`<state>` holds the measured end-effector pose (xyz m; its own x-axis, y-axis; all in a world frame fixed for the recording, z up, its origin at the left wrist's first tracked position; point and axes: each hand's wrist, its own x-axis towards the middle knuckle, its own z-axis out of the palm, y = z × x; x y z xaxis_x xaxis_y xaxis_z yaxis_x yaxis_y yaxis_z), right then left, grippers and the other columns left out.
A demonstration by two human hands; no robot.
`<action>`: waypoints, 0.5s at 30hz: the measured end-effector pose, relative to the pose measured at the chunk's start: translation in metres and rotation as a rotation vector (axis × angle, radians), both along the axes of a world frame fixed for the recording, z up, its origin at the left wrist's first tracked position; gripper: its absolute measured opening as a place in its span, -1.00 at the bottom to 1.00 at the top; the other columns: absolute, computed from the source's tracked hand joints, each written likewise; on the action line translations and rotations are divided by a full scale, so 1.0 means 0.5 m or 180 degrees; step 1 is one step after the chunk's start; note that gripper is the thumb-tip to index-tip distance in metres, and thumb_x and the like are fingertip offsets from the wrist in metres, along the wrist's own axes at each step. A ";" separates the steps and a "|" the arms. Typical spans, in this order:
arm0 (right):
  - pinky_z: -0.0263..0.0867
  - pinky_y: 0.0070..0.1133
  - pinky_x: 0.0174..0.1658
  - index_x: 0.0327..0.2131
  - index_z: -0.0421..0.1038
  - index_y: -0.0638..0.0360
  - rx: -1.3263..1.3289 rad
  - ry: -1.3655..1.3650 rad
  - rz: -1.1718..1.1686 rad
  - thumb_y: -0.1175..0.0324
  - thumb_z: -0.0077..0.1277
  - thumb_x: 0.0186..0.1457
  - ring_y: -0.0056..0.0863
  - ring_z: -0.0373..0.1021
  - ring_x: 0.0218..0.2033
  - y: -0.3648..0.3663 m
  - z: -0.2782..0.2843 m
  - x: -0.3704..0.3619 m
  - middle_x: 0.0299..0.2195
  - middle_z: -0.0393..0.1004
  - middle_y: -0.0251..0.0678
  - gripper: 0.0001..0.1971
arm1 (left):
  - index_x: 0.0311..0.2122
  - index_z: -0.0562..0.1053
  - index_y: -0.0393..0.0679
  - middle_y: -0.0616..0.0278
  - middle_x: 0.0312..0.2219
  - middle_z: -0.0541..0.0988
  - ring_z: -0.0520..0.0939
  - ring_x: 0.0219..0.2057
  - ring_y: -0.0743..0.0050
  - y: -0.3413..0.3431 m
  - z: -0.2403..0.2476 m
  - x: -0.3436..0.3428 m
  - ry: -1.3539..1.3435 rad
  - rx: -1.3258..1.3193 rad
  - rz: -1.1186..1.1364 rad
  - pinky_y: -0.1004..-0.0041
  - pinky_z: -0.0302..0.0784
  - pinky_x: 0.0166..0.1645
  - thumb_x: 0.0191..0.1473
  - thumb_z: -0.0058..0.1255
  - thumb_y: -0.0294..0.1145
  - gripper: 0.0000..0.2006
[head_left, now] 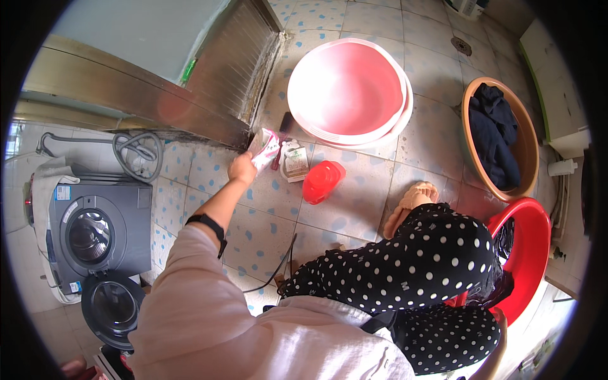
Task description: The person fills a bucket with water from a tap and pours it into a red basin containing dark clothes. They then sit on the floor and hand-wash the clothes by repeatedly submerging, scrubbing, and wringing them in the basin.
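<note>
My left hand (pixel 242 168) reaches forward and grips a white-and-pink packet (pixel 265 144) low over the tiled floor. Right beside the packet stand a white container with a printed label (pixel 294 162) and a dark bottle-like item (pixel 287 122). A red plastic scoop or small bowl (pixel 323 182) lies just nearer to me. Far to the right, my right hand (pixel 500 318) is by my knee, next to the large red basin (pixel 538 234); its fingers are mostly hidden. Dark cloth or plastic (pixel 500 291) shows in that basin.
Two stacked pink basins (pixel 348 88) sit ahead. An orange-brown tub (pixel 533 158) at the right holds dark clothes (pixel 493 136). A grey front-loading washing machine (pixel 126 221) with its door open stands left, below a coiled grey hose (pixel 136 152). A cable (pixel 275 272) crosses the floor near my legs.
</note>
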<state>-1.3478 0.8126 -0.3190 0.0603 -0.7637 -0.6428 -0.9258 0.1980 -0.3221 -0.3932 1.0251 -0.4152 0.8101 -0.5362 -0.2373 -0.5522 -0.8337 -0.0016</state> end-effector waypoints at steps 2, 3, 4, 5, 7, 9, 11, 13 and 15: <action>0.38 -0.48 -0.26 0.03 0.32 0.25 -0.0021 -0.0047 0.0089 0.45 -0.01 0.08 -0.46 0.44 -0.31 0.001 -0.011 -0.016 -0.32 0.51 -0.22 -0.60 | -0.31 0.47 -0.16 -0.08 -0.30 0.58 0.56 -0.19 -0.15 0.043 0.006 -0.028 0.0239 -0.0120 0.0023 0.11 0.46 -0.09 -0.06 0.00 -0.40 -0.84; 0.38 -0.48 -0.25 0.03 0.32 0.26 -0.0040 -0.0067 0.0162 0.45 -0.01 0.08 -0.45 0.45 -0.31 -0.001 -0.017 -0.021 -0.31 0.51 -0.22 -0.60 | -0.33 0.46 -0.20 -0.09 -0.32 0.57 0.54 -0.19 -0.18 0.067 0.008 -0.044 0.0395 -0.0216 0.0091 0.12 0.44 -0.07 -0.09 0.04 -0.38 -0.82; 0.38 -0.48 -0.25 0.03 0.32 0.26 -0.0058 -0.0109 0.0231 0.45 -0.01 0.08 -0.45 0.45 -0.30 -0.001 -0.022 -0.025 -0.31 0.51 -0.21 -0.60 | -0.32 0.48 -0.21 -0.04 -0.34 0.60 0.63 -0.28 0.00 0.085 0.008 -0.057 0.0778 -0.0270 0.0090 0.19 0.54 -0.18 -0.07 0.04 -0.40 -0.83; 0.38 -0.47 -0.24 0.03 0.32 0.27 -0.0081 -0.0136 0.0310 0.45 -0.01 0.08 -0.44 0.45 -0.30 -0.004 -0.027 -0.022 -0.30 0.51 -0.20 -0.60 | -0.26 0.49 -0.22 0.01 -0.36 0.61 0.65 -0.39 0.11 0.109 0.010 -0.074 0.1444 -0.0566 0.0584 0.26 0.57 -0.32 -0.02 0.02 -0.43 -0.81; 0.38 -0.47 -0.23 0.03 0.32 0.27 -0.0194 -0.0267 0.0614 0.44 -0.02 0.09 -0.43 0.46 -0.28 -0.009 -0.032 -0.009 -0.29 0.52 -0.19 -0.61 | -0.08 0.44 -0.23 0.07 -0.35 0.61 0.68 -0.47 0.22 0.142 0.013 -0.108 0.2807 -0.0766 0.1502 0.38 0.62 -0.49 0.05 -0.03 -0.53 -0.72; 0.38 -0.46 -0.22 0.02 0.32 0.28 -0.0396 -0.0168 0.0847 0.44 -0.02 0.09 -0.42 0.46 -0.27 -0.019 -0.023 0.017 -0.28 0.52 -0.17 -0.61 | 0.01 0.36 -0.17 0.04 -0.31 0.61 0.66 -0.26 0.08 0.146 0.016 -0.133 0.3917 -0.0779 0.2474 0.18 0.63 -0.20 0.03 -0.03 -0.52 -0.62; 0.37 -0.43 -0.22 -0.04 0.38 0.19 -0.0390 0.0267 0.0728 0.37 0.05 0.06 -0.36 0.49 -0.28 -0.031 0.004 0.052 -0.31 0.52 -0.05 -0.64 | -0.01 0.37 -0.17 0.10 -0.18 0.58 0.57 -0.06 0.06 0.128 0.008 -0.177 0.4252 -0.1257 0.2813 0.14 0.46 0.07 0.06 -0.04 -0.49 -0.66; 0.40 -0.46 -0.25 -0.03 0.38 0.21 -0.0399 0.0290 0.0658 0.37 0.06 0.06 -0.37 0.51 -0.32 -0.041 0.044 0.089 -0.37 0.54 -0.09 -0.63 | -0.04 0.39 -0.17 0.13 -0.15 0.57 0.55 -0.04 0.16 0.086 -0.009 -0.227 0.4444 -0.1333 0.3436 0.18 0.41 0.12 0.09 -0.08 -0.51 -0.71; 0.42 -0.52 -0.18 -0.01 0.36 0.24 -0.0388 0.0110 0.0355 0.39 0.07 0.07 -0.38 0.53 -0.28 -0.047 0.083 0.122 -0.32 0.57 -0.14 -0.62 | -0.05 0.45 -0.15 0.21 -0.13 0.57 0.55 -0.04 0.23 0.050 -0.019 -0.280 0.4685 -0.1335 0.3666 0.25 0.37 0.15 0.11 -0.12 -0.52 -0.72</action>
<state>-1.2868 0.7892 -0.2774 0.1285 -0.8260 -0.5488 -0.9508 0.0547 -0.3050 -0.5331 1.0499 -0.4249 0.0726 -0.1618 -0.9841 0.8097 -0.5666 0.1529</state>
